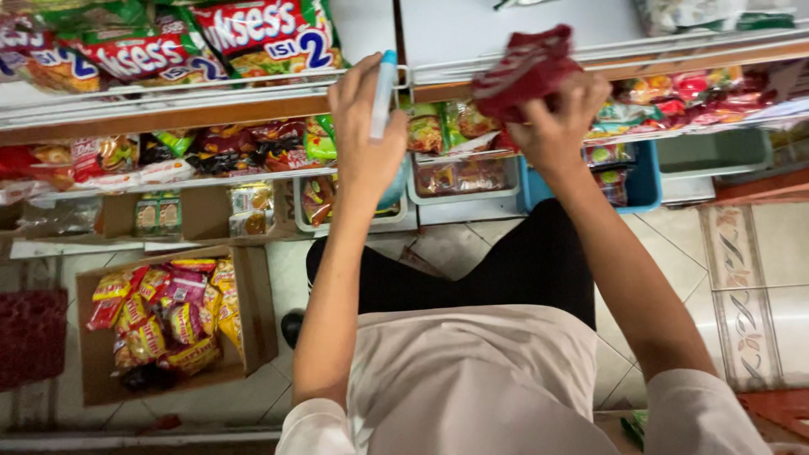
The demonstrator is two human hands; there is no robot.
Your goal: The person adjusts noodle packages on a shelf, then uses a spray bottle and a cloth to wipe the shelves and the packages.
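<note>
My left hand (364,126) is raised in front of the shelf edge and holds a slim white tool with a blue tip (383,91), upright. My right hand (556,118) grips a crumpled dark red snack packet (524,69) just above the white shelf rail (472,63). Both arms reach up from my light shirt and dark trousers below. Under my hands, the lower shelf holds rows of colourful snack packets (253,143) and small trays of sachets.
Big red and green noodle packets (253,34) lie on the upper shelf at left. An open cardboard box (93,371) of yellow and red packets stands on the tiled floor at lower left. A blue bin (645,181) and a grey tray (716,152) sit at right.
</note>
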